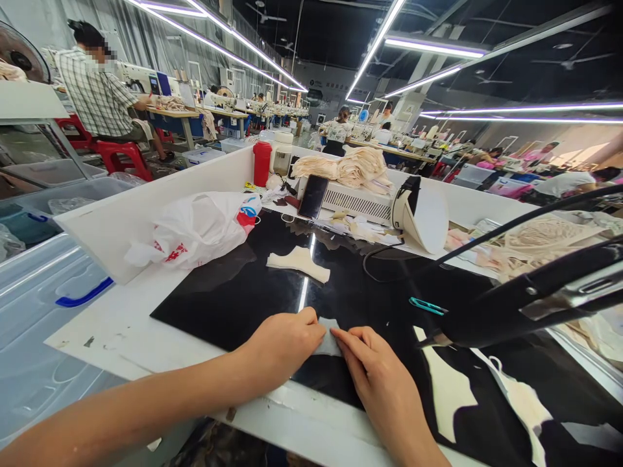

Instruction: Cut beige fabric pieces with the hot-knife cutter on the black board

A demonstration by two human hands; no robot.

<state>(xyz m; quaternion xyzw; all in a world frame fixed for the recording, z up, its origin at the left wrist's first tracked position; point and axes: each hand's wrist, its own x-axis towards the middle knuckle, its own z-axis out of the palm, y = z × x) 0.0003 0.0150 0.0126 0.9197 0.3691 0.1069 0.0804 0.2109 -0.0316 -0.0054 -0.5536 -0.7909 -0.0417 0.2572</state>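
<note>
A small pale grey-white fabric piece (328,345) lies between my two hands at the front of the black work mat (228,292). My left hand (287,340) has its fingers curled closed on the left side of this piece. From the right, my right hand (372,366) pinches its edge, thumb and fingers pressed together. Just beyond them rests a cream curved fabric piece (299,263). To the right of my right hand lies another cream cut piece (446,389), and past it a narrower white cut piece (523,395).
A black machine arm (525,292) reaches in from the right over the mat. Teal thread snips (428,306) lie near it. A white plastic bag (199,227) sits back left. A phone (313,196) leans against a vented box (357,202) topped with folded cream fabric (360,168).
</note>
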